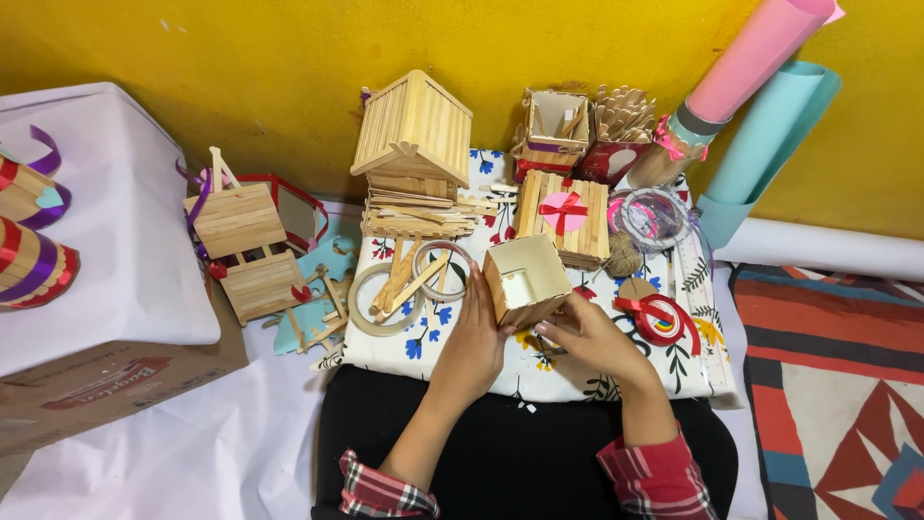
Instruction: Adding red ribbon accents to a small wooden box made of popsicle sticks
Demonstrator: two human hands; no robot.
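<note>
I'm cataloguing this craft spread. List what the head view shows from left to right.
Striped ribbon-wrapped pieces → cardboard box → stick swing chair → tape rolls → left hand → open stick box → right hand → red ribbon roll → rolled pink and blue paper → patterned rug.

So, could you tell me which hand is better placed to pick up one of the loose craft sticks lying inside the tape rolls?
Probably the left hand. It rests against the left side of the small stick box, right beside the loose craft sticks and tape rolls. The right hand is on the box's far side.
</note>
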